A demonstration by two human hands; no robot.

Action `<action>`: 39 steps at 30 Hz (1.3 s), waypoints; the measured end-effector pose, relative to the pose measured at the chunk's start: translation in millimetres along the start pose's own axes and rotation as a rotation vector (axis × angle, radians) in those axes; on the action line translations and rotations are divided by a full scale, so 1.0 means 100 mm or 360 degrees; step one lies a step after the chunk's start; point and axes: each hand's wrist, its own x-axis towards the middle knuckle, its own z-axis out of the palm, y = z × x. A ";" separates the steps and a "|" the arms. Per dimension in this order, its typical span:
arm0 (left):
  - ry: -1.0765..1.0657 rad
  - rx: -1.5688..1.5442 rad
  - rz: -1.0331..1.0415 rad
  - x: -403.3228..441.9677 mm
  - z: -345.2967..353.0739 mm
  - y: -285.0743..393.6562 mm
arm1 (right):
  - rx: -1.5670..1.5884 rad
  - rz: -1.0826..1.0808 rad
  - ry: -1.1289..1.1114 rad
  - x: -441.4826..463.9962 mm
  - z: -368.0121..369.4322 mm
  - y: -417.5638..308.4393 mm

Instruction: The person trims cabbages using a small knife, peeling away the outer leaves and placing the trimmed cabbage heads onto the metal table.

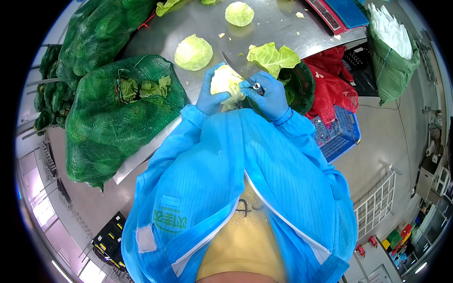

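Holding a pale cabbage [225,80] near the close edge of the steel table [207,23], directly in front of the torso; cannot tell whether it rests on the metal. Clock centred on this cabbage, 12 pointing away from wearer. Left hand [206,95], blue-gloved, grasps the cabbage at 9 o'clock, fingers and thumb spread around its side. Right hand [271,95], same glove, at 3 o'clock, fingers curled round the handle of a knife [232,64]; blade runs toward 11, crossing close over the cabbage's upper right side. Contact between edge and cabbage: cannot tell. Second cabbage [193,53] lies near, between 10 and 11; third cabbage [239,14] farther out at 12. Loose leaf [272,57] at 2, with small scraps scattered on the table. Bulging green mesh sack [111,118] at 8 to 9, some leaves showing at its top. Red mesh bag [332,87] at 3, above a blue crate [340,139] at 4. Red device with blue top [347,12] at 2, by the table's far right edge.
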 end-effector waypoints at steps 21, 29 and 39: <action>0.0034 0.0281 0.0160 0.02 0.01 0.07 | -0.0131 0.0032 0.0347 -0.05 0.07 -0.04; 0.0083 0.0156 0.0133 0.03 0.09 0.10 | 0.0606 0.0439 0.0449 -0.10 0.10 -0.03; 0.0173 0.0531 0.0332 0.05 0.22 0.16 | 0.0509 0.0384 0.0567 -0.20 0.01 -0.05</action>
